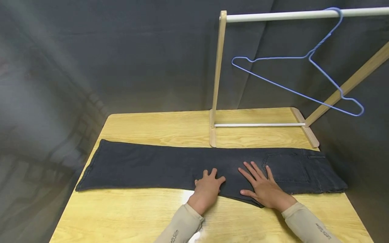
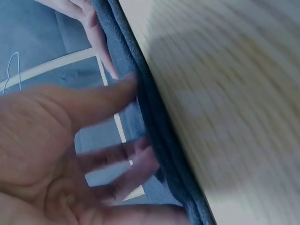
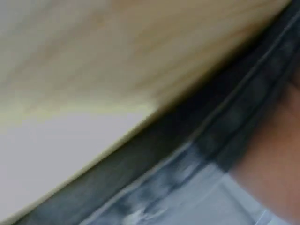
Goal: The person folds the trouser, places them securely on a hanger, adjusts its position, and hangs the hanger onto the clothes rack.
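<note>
A folded pair of dark jeans (image 1: 146, 165) lies lengthwise across the wooden table, leg hems at the left and waistband at the right. My left hand (image 1: 208, 189) touches the middle of the legs with its fingers spread and slightly bent. In the left wrist view, its thumb and fingertips rest against the folded layers (image 2: 154, 117). Farther right, my right hand (image 1: 264, 190) lies with spread, straight fingers on the cloth below the back pocket (image 1: 285, 167). The right wrist view shows a blurred jeans edge (image 3: 187, 154) beside a part of that hand.
Behind the jeans stands a wooden rack (image 1: 218, 67) with a white top rail (image 1: 273, 16). A blue wire hanger (image 1: 282, 58) hangs from this rail. Its feet reach close to the jeans' far edge. Grey curtains (image 1: 152, 60) surround the table (image 1: 121, 216).
</note>
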`<move>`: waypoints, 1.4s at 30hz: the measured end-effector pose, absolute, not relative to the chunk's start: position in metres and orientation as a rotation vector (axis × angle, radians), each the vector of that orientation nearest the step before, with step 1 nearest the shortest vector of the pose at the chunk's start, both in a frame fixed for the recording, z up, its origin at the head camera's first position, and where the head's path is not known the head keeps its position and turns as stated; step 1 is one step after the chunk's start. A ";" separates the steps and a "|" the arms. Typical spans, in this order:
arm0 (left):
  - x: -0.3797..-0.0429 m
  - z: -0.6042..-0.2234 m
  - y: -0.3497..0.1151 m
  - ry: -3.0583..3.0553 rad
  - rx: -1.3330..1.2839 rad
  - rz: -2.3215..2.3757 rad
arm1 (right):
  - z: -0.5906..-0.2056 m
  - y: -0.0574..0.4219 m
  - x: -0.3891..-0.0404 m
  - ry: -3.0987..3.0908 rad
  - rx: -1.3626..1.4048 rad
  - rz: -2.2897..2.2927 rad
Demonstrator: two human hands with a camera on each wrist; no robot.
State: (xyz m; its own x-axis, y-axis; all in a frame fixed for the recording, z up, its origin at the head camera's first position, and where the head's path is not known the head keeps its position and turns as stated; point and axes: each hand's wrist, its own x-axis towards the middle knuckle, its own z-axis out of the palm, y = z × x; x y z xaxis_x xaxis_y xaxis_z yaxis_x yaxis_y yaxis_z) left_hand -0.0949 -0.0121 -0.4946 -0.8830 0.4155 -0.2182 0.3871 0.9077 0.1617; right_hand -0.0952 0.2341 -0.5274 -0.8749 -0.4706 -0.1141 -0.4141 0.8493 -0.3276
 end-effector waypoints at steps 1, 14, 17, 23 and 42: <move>-0.096 -0.495 -0.012 2.835 0.584 0.133 | -0.527 0.232 -0.095 2.840 -0.689 -0.401; -0.105 -0.500 -0.023 2.905 0.561 0.047 | -0.516 0.212 -0.081 2.743 -0.701 -0.303; -0.108 -0.500 -0.023 2.899 0.570 0.032 | -0.496 0.210 -0.088 2.687 -0.717 -0.312; -0.113 -0.501 -0.020 2.862 0.516 0.011 | -0.464 0.187 -0.117 2.662 -0.820 -0.298; -0.111 -0.501 -0.025 2.862 0.416 0.016 | -0.483 0.133 -0.165 2.720 -0.877 -0.290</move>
